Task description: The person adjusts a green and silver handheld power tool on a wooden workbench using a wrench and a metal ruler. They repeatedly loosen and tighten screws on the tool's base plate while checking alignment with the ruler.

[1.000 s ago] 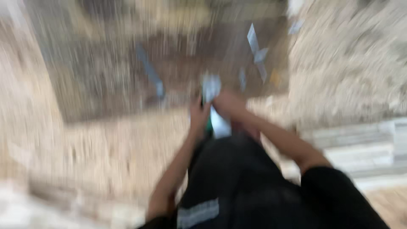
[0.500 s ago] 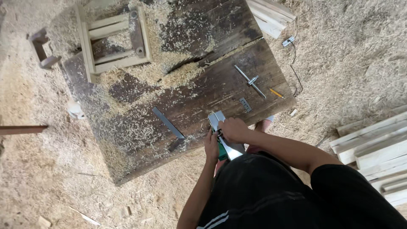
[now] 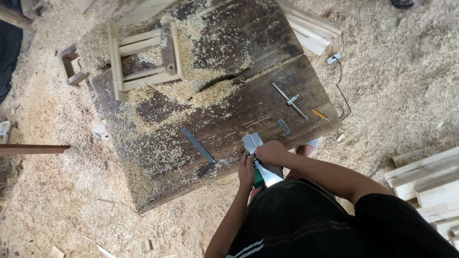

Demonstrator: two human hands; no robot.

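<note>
A silver and green hand plane (image 3: 262, 166) rests at the near edge of the dark wooden workbench (image 3: 239, 43). My left hand (image 3: 246, 173) grips its left side near the green part. On top of the plane's metal body sits my right hand (image 3: 271, 152), fingers closed over it. A thin dark metal bar (image 3: 197, 144) lies on the bench just left of my hands.
A small wooden frame (image 3: 143, 58) lies on the bench's far left amid shavings. A metal T-shaped tool (image 3: 289, 100), a small metal plate (image 3: 284, 126) and a pencil (image 3: 319, 113) lie to the right. Planks (image 3: 425, 179) are stacked at right. Sawdust covers the floor.
The view has sharpened from a blur and shifted so the bench sits more centrally. Both hands stay on the plane at the bench's near edge.
</note>
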